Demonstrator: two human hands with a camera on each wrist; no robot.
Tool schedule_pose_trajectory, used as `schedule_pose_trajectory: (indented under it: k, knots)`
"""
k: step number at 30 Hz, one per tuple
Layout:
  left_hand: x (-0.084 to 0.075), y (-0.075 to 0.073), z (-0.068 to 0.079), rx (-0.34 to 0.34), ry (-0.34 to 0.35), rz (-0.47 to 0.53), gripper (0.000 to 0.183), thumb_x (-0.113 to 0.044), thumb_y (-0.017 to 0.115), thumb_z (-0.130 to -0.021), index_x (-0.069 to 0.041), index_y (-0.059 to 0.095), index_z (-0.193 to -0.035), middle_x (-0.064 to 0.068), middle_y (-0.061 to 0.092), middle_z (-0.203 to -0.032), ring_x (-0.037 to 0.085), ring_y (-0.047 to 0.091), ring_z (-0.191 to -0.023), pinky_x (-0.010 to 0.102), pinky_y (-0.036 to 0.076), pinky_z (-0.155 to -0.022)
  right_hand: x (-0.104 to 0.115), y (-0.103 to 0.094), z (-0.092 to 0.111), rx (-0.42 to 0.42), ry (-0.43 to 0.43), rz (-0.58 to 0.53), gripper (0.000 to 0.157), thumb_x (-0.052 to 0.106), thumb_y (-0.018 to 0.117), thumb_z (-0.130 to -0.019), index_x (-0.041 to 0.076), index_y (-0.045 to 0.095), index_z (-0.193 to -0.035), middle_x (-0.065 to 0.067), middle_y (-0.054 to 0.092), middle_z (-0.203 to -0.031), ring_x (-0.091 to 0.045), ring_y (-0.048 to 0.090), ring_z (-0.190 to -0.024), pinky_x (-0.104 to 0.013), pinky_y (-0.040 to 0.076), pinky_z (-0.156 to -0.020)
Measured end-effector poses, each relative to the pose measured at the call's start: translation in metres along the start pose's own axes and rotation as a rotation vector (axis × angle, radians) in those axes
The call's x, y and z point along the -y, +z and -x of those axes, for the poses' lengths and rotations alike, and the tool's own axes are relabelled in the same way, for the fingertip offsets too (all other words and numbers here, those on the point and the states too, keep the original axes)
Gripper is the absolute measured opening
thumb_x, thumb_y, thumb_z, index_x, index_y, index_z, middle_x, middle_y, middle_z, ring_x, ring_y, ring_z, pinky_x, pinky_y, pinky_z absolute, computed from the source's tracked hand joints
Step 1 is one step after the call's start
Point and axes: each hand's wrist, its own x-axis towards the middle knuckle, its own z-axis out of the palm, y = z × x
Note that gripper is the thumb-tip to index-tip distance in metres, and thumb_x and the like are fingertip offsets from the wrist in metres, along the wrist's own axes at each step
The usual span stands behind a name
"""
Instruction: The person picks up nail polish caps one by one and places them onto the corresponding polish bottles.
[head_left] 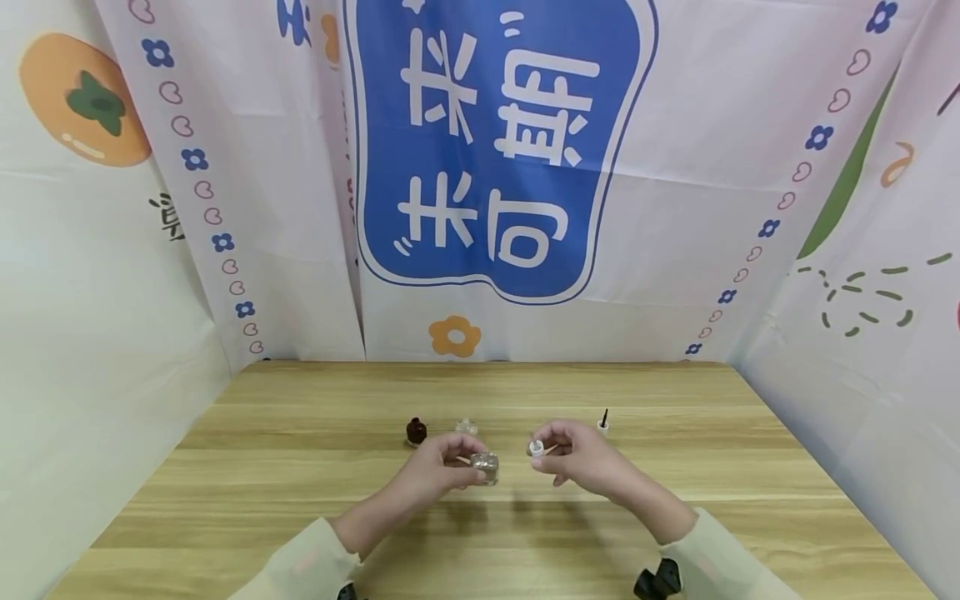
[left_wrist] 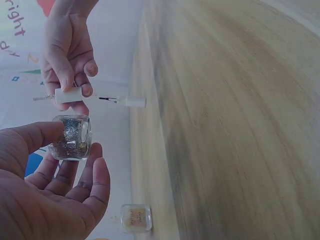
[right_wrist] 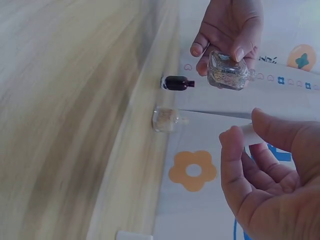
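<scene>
In the head view my left hand (head_left: pixel 442 467) holds a small clear nail polish bottle with silvery glitter (head_left: pixel 486 468) between thumb and fingers. The left wrist view shows this glitter bottle (left_wrist: pixel 72 137) tilted on its side, above the table. To the right, my right hand (head_left: pixel 585 458) pinches a white brush cap (head_left: pixel 536 448) between thumb and fingertips. Its brush (left_wrist: pixel 42 98) is out of the bottle and points away from the palm, glitter on it. Cap and bottle are apart.
Behind my left hand stand a dark red nail polish bottle (head_left: pixel 416 431) and a pale, glittery one (head_left: pixel 467 427), both seemingly uncapped. Another white cap (head_left: pixel 603 431) stands behind my right hand, its dark brush upward. Printed cloth (head_left: pixel 675 250) encloses the wooden table (head_left: pixel 300 500) at back and sides.
</scene>
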Motion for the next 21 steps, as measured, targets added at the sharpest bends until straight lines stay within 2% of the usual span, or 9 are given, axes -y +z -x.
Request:
schedule_pose_trajectory:
  k: [11, 21]
  knots:
    - [-0.014, 0.010, 0.003, -0.019, 0.032, 0.019, 0.029, -0.001, 0.074, -0.081, 0.003, 0.063, -0.108, 0.009, 0.065, -0.099, 0.021, 0.063, -0.091, 0.030, 0.055, -0.079, 0.011, -0.012, 0.013, -0.077, -0.066, 0.090, 0.023, 0.014, 0.071, -0.089, 0.001, 0.063, -0.106, -0.007, 0.063, -0.091, -0.024, 0.059, -0.082, -0.032, 0.055, -0.063]
    - [-0.018, 0.016, 0.002, -0.013, 0.055, 0.050, 0.029, -0.002, 0.074, -0.081, 0.003, 0.062, -0.107, 0.010, 0.065, -0.100, 0.021, 0.064, -0.089, 0.030, 0.055, -0.078, 0.017, -0.018, 0.021, -0.159, -0.164, 0.193, 0.020, 0.020, 0.074, -0.087, 0.007, 0.067, -0.100, -0.002, 0.063, -0.086, -0.021, 0.058, -0.081, -0.028, 0.050, -0.064]
